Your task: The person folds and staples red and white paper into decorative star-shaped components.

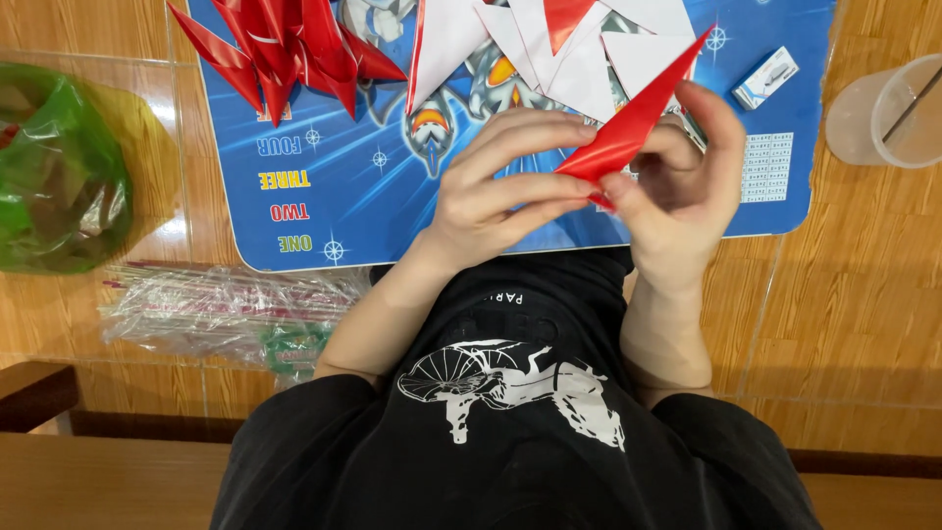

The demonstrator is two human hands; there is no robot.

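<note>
Over blue mat point(392, 196), red paper point(628, 128) between fingertips point(589, 132)

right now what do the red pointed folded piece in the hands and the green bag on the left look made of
The red pointed folded piece looks like thin glossy paper: crisp creases, sheen, white reverse on similar pieces nearby. The crumpled green bag looks like thin translucent plastic film, with shiny wrinkles. Both hands, left and right, pinch the paper.
</note>
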